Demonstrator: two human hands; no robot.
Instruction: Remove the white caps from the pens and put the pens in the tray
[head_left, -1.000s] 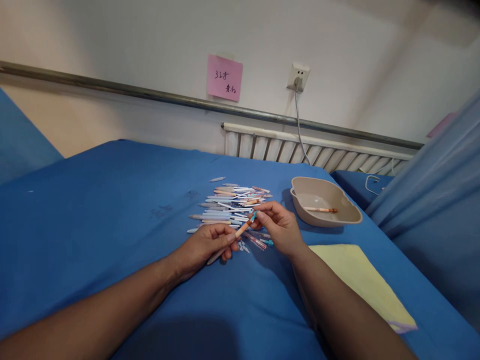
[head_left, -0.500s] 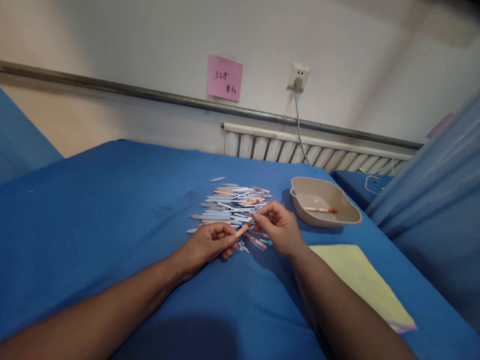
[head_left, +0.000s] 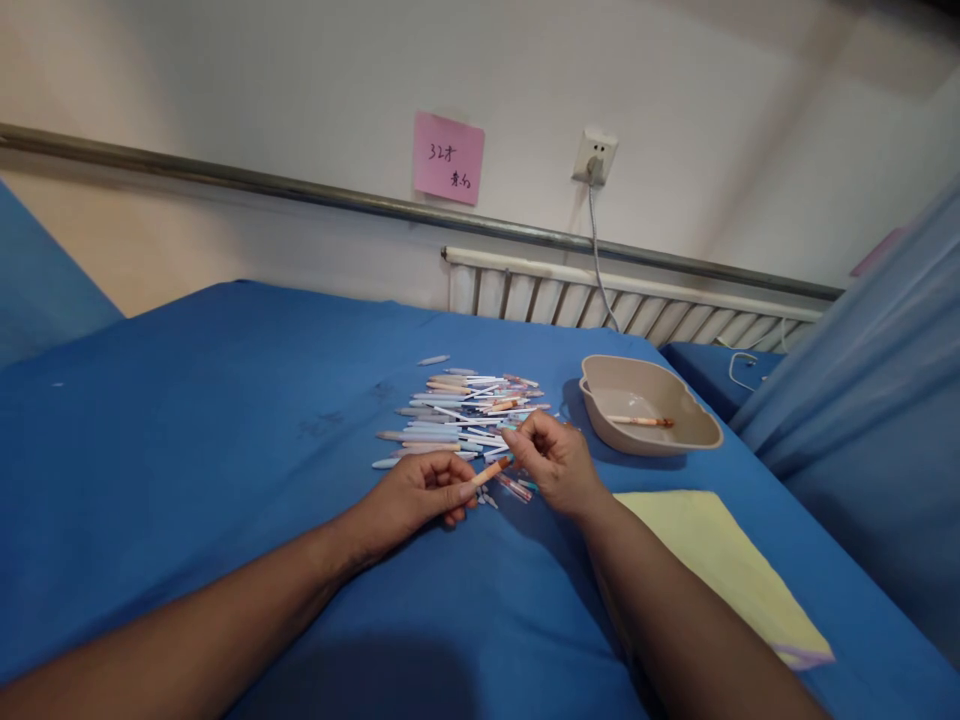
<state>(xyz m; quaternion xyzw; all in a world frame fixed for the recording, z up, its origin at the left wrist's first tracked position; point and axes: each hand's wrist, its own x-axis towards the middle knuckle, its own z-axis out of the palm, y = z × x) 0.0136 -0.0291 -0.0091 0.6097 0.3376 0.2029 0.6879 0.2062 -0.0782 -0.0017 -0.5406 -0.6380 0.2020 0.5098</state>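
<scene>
peach pen (head_left: 487,474) is pinched between thumb and fingers of the left hand (head_left: 435,490), its brown end pointing toward the right hand (head_left: 559,460), over blue cloth (head_left: 465,620). the right thumb and forefinger bend close together above that end; whether they pinch a tiny teal bit is too small to tell. compared with a second ago, the pen lies flatter, and its grey end no longer pokes out below the left hand. the brown end appears freer of the right fingertips, suggesting work on that end is midway. at right lies a yellow cloth (head_left: 705,540). small grey pieces (head_left: 490,501) lie just past the left fingers, a heap of pens and white sticks (head_left: 431,434) beyond. farther right, a beige basin (head_left: 630,440) holds one peach-and-brown pen (head_left: 639,421). on the wall, a pink note (head_left: 448,160) reads "32才"; its lower line is unclear. no brand is legible.
</scene>
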